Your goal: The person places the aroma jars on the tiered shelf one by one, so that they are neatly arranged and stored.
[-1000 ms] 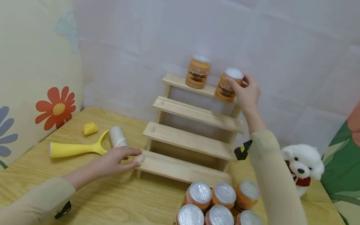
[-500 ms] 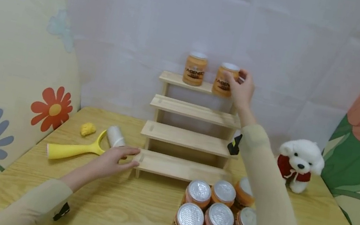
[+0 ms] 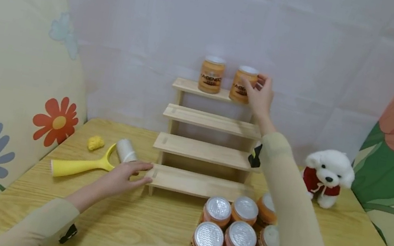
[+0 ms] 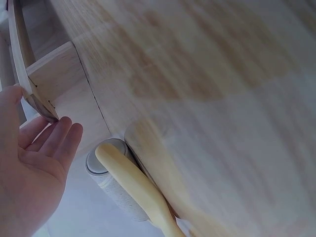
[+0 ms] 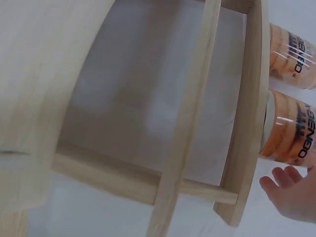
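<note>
The right hand is grasping the orange jar on the top shelf; it should be standing flat before release, while the left hand's relaxed fingers are steadying the rack.

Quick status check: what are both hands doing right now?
Right hand grips orange jar on rack's top step. Left hand flat, fingers against bottom step. Nothing blocking.
</note>
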Demonstrator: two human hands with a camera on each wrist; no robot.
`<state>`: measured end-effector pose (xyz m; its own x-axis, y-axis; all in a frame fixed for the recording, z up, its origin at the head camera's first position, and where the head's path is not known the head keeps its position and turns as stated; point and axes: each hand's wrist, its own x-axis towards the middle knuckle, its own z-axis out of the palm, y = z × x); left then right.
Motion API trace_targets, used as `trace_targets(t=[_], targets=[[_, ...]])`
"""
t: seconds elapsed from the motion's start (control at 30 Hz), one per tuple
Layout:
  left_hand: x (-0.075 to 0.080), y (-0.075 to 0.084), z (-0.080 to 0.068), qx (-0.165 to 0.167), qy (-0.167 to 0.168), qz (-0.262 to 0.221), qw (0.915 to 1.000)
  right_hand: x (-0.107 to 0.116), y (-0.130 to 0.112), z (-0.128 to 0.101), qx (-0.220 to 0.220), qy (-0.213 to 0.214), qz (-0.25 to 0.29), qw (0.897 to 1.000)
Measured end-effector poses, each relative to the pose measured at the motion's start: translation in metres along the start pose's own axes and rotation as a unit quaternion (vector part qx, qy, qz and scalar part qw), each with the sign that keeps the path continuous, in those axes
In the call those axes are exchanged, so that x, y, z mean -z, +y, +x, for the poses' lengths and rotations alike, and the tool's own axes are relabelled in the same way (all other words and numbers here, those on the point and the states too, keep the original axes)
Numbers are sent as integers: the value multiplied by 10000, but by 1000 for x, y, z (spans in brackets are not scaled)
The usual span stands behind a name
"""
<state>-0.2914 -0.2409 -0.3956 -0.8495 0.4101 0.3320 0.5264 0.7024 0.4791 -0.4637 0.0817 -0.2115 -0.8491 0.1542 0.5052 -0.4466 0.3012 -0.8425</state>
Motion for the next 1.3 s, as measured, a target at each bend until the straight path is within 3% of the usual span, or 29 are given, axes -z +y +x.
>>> trace_targets(t=[0.2, 0.37, 0.87, 1.3], targets=[[3, -2, -1, -8, 32, 24, 10000, 10, 5, -11, -184, -612, -331, 9974], [6, -4, -1, 4, 21, 45, 10000, 14, 14, -15, -287, -814, -549, 9948], [10, -7, -5, -26, 78, 76, 9999, 3, 21, -18, 31, -851, -1187, 9893], [15, -8, -7, 18, 18, 49, 10000, -10, 22, -16, 223, -413, -1573, 9864]])
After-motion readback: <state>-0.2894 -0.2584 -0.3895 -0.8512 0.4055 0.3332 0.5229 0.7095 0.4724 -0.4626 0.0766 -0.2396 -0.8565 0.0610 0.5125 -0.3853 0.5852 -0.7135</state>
